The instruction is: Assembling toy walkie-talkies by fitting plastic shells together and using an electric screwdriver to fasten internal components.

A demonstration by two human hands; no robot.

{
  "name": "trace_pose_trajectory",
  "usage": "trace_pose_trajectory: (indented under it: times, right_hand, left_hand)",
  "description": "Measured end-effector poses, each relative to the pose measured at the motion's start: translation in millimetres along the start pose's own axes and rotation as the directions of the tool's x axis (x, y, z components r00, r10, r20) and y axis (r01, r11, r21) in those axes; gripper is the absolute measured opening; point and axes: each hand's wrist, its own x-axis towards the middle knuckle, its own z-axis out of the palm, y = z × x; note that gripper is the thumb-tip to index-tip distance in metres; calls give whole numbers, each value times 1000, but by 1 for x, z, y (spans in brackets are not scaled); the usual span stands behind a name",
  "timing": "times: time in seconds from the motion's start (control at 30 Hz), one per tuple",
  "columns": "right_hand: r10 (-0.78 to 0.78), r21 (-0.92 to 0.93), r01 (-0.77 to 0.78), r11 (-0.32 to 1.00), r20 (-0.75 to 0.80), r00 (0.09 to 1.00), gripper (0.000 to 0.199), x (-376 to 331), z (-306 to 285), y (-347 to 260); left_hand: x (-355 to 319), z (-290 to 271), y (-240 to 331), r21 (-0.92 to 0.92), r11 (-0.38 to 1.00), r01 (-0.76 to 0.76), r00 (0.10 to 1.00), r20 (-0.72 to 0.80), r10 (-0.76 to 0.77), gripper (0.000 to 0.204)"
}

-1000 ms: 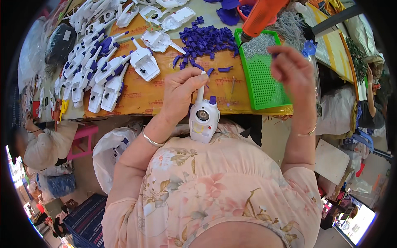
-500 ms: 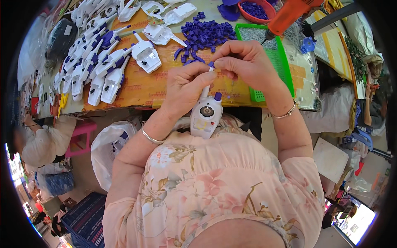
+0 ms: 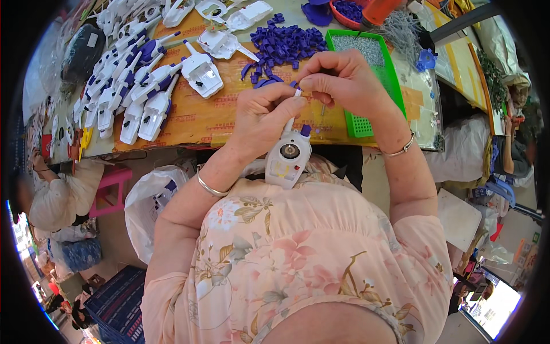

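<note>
Left hand (image 3: 260, 117): left of the green tray (image 3: 360, 126), my thumb and fingers clamped on the stem (image 3: 289, 124) of the white handset; a firm hold should stop twisting.
Purple pieces (image 3: 286, 49): heaped just left of the tray.
White handset (image 3: 279, 171): left of the tray and nearer me, dial upward; bracing its foot would help, I judge.
Right hand (image 3: 346, 80): over the tray's left edge, thumb and forefinger pinched together at the stem's purple tip (image 3: 298, 92); anything between them, I cannot tell. Light, straight pressure seems best.

Handle (image 3: 288, 125) partly hidden, orange tool (image 3: 378, 10) cropped
</note>
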Motion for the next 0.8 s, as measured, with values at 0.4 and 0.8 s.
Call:
trace_pose_trajectory:
  times: [0.4, 0.8]
  right_hand:
    - [26, 8, -25, 1000, -9, 1000, 5, -1, 2, 1]
    - [109, -39, -104, 994, 135, 985, 9, 3, -5, -5]
  left_hand:
    - [0, -2, -3, -2, 1000, 20, 1000, 5, -20, 10]
    - [-8, 8, -3, -62, 998, 13, 996, -82, -18, 8]
